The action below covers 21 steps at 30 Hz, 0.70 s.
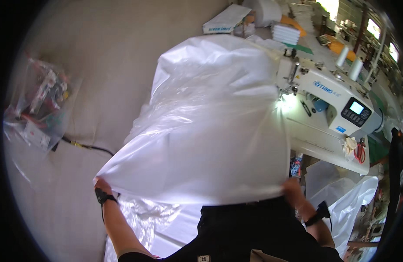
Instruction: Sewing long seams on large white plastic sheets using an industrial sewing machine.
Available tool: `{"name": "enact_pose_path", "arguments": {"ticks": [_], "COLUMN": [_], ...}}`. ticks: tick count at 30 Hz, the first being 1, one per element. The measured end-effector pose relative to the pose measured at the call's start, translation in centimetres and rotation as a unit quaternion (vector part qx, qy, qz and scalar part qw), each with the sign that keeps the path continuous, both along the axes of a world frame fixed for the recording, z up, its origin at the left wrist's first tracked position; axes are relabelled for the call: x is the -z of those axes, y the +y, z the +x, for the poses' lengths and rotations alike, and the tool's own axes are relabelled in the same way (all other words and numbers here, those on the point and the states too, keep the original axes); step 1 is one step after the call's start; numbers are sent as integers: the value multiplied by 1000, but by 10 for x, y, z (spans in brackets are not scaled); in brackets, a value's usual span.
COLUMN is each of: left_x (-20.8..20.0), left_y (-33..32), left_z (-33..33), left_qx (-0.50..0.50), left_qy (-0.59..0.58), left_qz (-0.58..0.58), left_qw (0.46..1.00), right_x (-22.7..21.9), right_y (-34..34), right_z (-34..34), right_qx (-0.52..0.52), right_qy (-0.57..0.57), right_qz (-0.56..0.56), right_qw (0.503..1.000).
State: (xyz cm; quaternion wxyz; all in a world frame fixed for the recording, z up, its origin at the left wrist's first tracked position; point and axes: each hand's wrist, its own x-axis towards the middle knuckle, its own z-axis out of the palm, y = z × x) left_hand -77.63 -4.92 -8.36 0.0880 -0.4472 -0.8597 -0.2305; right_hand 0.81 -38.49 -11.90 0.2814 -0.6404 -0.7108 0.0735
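Note:
A large sheet of white, shiny plastic-like material (219, 153) stretches before me, its far part wrinkled and its near part pulled fairly flat. At its near left corner my left hand (103, 185) is closed on the edge. My right hand (293, 192), a little blurred, grips the near right edge. The sheet's right side runs along a white sewing machine (328, 89), whose lamp lights the needle area (285, 94). Whether the far right edge lies under the presser foot, I cannot make out.
A clear bag of tools and parts (44, 100) lies on the floor at left, near a black cable (92, 147). Red-handled scissors (361, 153) rest on the machine table (306, 142). Thread cones (355, 70) stand behind the machine. More white sheeting (350, 205) hangs at lower right.

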Motion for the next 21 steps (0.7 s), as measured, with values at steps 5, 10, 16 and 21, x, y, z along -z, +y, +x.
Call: {"name": "enact_pose_path", "arguments": {"ticks": [5, 10, 16, 21], "left_x": [-51, -126, -95, -68], "left_y": [57, 4, -29, 4], "left_z": [52, 347, 541, 570], "left_qx": [157, 564, 650, 651], "left_qy": [281, 53, 99, 177], "left_qz": [-214, 108, 205, 186], "left_qw": [922, 817, 725, 714], "right_x": [-33, -40, 2, -5], "right_y": [-5, 5, 56, 49], "right_z": [-66, -58, -41, -48], "right_qx": [-120, 213, 357, 218], "right_qy": [-48, 348, 180, 599], "right_qz": [-60, -191, 126, -86], "right_qw": [990, 893, 908, 765]}}
